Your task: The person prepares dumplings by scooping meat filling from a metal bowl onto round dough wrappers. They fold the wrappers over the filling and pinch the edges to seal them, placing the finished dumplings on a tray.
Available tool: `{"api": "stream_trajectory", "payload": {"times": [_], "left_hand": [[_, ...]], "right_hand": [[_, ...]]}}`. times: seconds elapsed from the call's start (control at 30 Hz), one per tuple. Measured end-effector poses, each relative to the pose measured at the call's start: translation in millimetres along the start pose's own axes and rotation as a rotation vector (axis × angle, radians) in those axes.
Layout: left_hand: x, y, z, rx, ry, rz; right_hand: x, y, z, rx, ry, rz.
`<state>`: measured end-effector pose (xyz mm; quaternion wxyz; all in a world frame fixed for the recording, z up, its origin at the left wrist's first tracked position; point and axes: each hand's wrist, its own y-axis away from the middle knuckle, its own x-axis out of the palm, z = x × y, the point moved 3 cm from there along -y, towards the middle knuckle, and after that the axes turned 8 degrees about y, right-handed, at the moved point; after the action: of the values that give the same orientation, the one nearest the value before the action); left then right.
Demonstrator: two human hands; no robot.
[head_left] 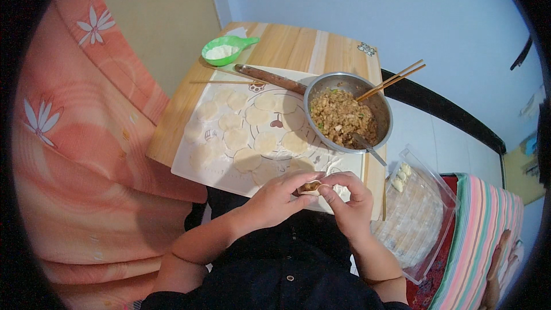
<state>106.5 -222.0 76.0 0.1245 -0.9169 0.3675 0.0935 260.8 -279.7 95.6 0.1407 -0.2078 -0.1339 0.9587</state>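
Note:
My left hand and my right hand meet in front of my body, both pinching one dumpling whose brown filling shows between the fingertips. Just beyond them lies a white pastry mat covered with several round dough wrappers. On the mat's right side stands a metal bowl of minced filling, with a spoon stuck in it and a pair of chopsticks resting across its rim.
A wooden rolling pin lies at the mat's far edge, near a green scoop of flour. A clear plastic tray at my right holds a few finished dumplings. An orange flowered cloth hangs at the left.

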Motion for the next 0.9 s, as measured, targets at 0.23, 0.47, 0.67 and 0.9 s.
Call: {"api": "stream_trajectory", "payload": {"times": [0.23,0.47,0.67,0.9], "left_hand": [[-2,-10,-5,-0.178,0.088,0.042],[-11,-9,-3,-0.143,0.553,-0.018],[-8,-12,-1,-0.154,0.550,-0.050],[-2,-12,2,-0.184,0.514,-0.091]], "right_hand": [[1,-8,1,0.004,0.050,-0.021],[-10,-7,-2,0.011,-0.066,-0.010],[-9,-3,-3,-0.022,0.051,0.010],[-8,-4,-3,-0.070,0.198,-0.052]]}}
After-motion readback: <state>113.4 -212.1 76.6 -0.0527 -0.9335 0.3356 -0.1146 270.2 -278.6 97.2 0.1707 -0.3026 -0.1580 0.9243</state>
